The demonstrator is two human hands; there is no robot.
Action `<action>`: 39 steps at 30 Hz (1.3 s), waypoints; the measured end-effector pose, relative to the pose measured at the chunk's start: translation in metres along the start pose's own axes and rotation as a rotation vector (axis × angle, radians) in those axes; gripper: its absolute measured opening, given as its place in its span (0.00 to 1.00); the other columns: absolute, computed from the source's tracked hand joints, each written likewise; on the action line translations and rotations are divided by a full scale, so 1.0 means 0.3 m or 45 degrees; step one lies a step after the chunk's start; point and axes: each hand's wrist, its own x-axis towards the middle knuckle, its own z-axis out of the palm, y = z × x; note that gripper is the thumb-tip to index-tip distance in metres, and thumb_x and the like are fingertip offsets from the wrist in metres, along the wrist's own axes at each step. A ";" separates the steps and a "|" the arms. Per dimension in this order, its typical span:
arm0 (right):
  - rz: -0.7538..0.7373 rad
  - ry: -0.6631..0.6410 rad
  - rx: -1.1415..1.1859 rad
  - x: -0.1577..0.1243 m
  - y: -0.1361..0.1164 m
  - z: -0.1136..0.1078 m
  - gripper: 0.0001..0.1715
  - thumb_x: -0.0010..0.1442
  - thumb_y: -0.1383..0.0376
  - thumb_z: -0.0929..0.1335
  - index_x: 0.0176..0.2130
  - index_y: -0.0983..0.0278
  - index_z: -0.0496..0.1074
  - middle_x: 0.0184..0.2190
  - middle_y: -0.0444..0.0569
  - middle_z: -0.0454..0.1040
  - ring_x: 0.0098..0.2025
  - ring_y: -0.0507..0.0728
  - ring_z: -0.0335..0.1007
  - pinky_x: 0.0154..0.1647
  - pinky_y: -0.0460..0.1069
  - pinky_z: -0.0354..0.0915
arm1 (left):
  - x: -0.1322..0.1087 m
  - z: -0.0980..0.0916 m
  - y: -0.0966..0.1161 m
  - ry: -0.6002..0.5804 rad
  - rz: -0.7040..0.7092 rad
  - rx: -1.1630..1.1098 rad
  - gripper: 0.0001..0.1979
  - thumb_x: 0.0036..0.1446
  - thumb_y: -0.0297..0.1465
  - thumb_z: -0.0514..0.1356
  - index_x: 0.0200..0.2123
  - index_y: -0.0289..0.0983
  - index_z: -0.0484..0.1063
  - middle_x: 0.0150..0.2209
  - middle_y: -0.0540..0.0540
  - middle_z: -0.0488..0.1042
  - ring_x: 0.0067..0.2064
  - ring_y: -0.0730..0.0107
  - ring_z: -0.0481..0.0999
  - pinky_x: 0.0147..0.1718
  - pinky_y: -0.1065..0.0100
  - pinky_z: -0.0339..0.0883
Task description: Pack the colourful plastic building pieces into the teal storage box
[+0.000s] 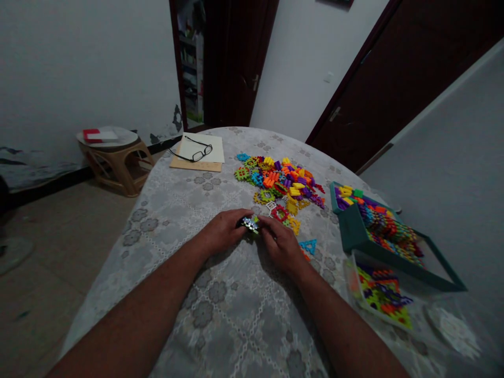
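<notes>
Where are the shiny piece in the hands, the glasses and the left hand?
Shiny piece (pixel 250 224): head view, on its silvery middle.
Glasses (pixel 197 156): head view, on the lens nearer the camera.
Left hand (pixel 226 230): head view, on the back of the hand.

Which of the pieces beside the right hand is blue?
The blue triangle, right of the right hand; its neighbours are an orange piece and a yellow piece.

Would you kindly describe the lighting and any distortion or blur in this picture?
Head view: dim overall, the right door nearly black and leaning, likely from wide-angle distortion; same view: soft shadow under the right hand, the held piece indistinct.
</notes>
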 end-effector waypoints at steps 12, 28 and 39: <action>-0.029 -0.102 -0.527 -0.014 0.052 -0.001 0.06 0.68 0.67 0.72 0.45 0.59 0.80 0.59 0.60 0.77 0.64 0.71 0.68 0.67 0.70 0.66 | -0.003 -0.021 0.012 -0.003 -0.043 -0.016 0.17 0.56 0.28 0.65 0.50 0.46 0.82 0.46 0.45 0.87 0.47 0.55 0.83 0.52 0.58 0.73; 0.012 -0.028 -0.327 0.006 0.053 0.004 0.17 0.79 0.58 0.62 0.46 0.59 0.78 0.40 0.53 0.80 0.42 0.60 0.76 0.46 0.52 0.72 | -0.001 0.011 0.013 -0.070 -0.006 0.020 0.18 0.58 0.31 0.65 0.52 0.44 0.80 0.48 0.43 0.85 0.49 0.55 0.84 0.53 0.58 0.74; -0.002 0.113 -0.154 0.011 0.027 -0.004 0.17 0.77 0.64 0.63 0.54 0.60 0.80 0.47 0.53 0.83 0.49 0.60 0.79 0.55 0.54 0.73 | 0.000 -0.003 0.016 -0.190 0.024 0.063 0.19 0.61 0.33 0.65 0.55 0.44 0.80 0.50 0.43 0.86 0.51 0.55 0.84 0.54 0.58 0.73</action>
